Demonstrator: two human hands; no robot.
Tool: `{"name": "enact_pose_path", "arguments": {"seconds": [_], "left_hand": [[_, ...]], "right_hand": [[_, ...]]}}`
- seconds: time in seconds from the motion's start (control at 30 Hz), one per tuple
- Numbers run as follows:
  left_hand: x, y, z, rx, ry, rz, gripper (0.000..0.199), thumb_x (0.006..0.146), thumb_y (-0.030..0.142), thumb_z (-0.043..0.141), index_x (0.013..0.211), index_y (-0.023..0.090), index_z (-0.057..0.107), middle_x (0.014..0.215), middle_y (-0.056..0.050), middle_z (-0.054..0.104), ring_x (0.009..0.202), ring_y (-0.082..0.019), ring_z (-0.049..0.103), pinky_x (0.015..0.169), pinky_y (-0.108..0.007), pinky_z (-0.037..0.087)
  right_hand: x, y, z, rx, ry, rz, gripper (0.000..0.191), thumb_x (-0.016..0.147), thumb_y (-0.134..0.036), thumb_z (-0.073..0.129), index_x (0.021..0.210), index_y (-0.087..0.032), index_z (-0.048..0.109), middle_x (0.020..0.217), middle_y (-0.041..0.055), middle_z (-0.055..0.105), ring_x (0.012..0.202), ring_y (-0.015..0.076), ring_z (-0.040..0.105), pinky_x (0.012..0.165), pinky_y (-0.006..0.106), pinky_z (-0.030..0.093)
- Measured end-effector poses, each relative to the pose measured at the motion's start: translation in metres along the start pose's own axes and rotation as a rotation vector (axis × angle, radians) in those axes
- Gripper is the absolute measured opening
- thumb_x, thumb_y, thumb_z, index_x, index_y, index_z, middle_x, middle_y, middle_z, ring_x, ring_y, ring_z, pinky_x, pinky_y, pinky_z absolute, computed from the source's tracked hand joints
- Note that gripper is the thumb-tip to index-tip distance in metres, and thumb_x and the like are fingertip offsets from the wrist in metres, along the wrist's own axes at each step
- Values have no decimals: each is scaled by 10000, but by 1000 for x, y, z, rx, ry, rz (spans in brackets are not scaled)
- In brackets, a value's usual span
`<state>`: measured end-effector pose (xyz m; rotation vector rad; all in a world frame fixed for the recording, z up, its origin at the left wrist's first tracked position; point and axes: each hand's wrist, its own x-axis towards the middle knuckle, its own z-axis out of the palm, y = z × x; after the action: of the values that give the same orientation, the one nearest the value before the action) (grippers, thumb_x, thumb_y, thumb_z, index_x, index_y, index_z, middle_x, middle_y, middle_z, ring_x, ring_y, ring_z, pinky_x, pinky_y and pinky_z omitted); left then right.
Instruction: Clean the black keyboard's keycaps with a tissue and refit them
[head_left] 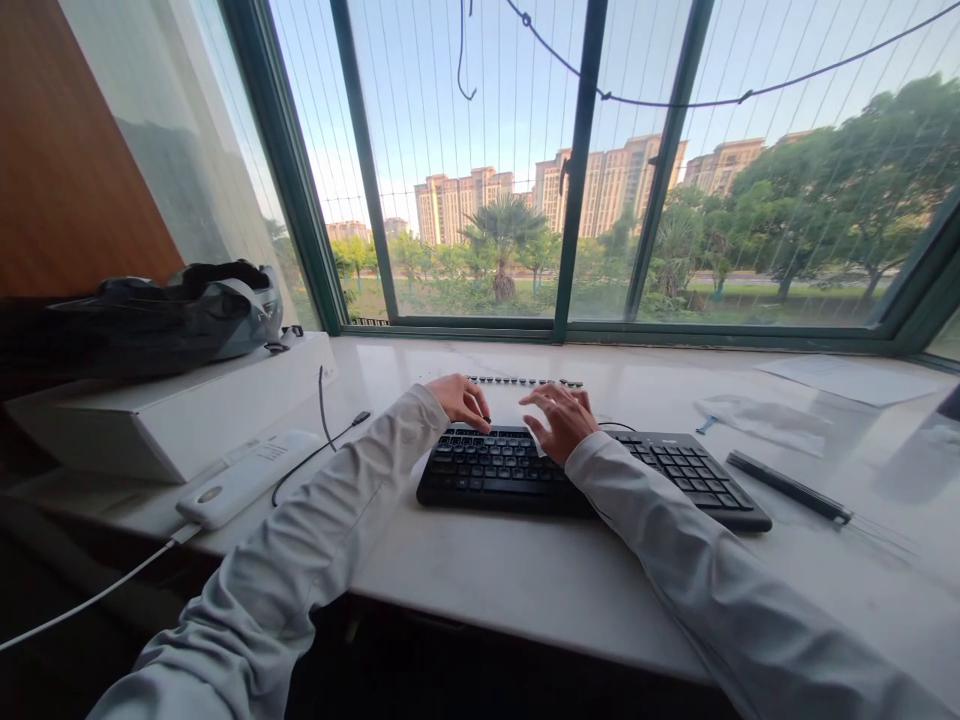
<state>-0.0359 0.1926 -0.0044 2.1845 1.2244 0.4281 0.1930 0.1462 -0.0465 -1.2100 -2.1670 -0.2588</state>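
Head view: white counter (517,570) below window (576,200), left hand (455,400) fingers bunched, pinch unclear, right hand (564,420) fingers spread, partly hiding keyboard (495,467)

Homelike — broad windowsill (495,565), apartment blocks (461,205).

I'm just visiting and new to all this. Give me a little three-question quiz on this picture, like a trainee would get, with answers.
1. True or false: a row of small dark pieces lies between the keyboard and the window frame.
2. What colour are the sleeves?
A) Red
B) Light grey
C) Dark green
3. Which of the person's hands is nearer the number pad?

Key: 1. True. 2. B. 3. The right hand.
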Motion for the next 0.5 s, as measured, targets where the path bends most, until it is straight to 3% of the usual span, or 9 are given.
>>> {"name": "enact_pose_path", "arguments": {"seconds": [0.17, 0.37, 0.5], "left_hand": [[2, -8, -2, -113, -5, -113, 378, 362, 436, 835, 554, 161, 661, 678, -43, 708, 655, -161, 625, 606, -261, 437], [-6, -10, 4, -110, 45, -102, 329, 440, 453, 809, 648, 209, 731, 552, -1, 673, 525, -116, 550, 536, -238, 389], [-7, -15, 7, -63, 34, -108, 292, 475, 436, 793, 666, 220, 745, 608, -10, 694, 579, -134, 578, 566, -232, 406]], "right_hand": [[-4, -8, 6, 47, -128, -80, 199, 839, -245, 512, 996, -249, 635, 1050, 49, 635, 953, 185, 565, 866, 383, 217], [-6, -10, 8, 53, -158, -99, 190, 842, -250, 507, 970, -251, 646, 1029, 42, 652, 956, 181, 573, 867, 382, 198], [-6, -8, 9, 71, -156, -97, 179, 831, -238, 517, 942, -243, 657, 1017, 45, 656, 932, 188, 578, 859, 390, 196]]}}
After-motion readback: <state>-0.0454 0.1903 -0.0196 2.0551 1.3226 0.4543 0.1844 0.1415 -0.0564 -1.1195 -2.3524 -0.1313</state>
